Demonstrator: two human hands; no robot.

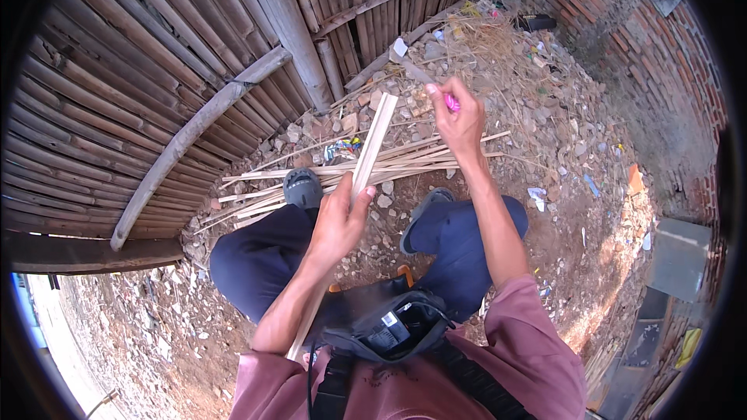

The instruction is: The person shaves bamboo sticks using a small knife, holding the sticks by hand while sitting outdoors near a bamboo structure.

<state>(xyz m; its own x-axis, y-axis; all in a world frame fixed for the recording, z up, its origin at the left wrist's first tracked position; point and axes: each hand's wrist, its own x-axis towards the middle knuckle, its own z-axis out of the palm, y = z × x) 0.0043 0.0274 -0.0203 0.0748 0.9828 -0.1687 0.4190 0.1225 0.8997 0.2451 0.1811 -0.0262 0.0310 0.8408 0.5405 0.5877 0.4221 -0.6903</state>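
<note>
Left hand clamped round pale slat jutting both ways; right hand gripping knife

Soft daylight — pale glare on lower-left ground — edges fisheye-bent, dark.

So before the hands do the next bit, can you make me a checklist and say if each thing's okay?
1. Right hand has the knife by its pink handle: ok.
2. Left hand has hold of the pale wooden strip: ok.
3. Knife apart from the left hand: ok, there is a gap between them and it points away.
4. Hands covered: not ok, both are bare.
5. Knife sharp enough: cannot tell from this picture.
6. Ground in front tidy: not ok, loose strips lie across the stony ground.
</note>
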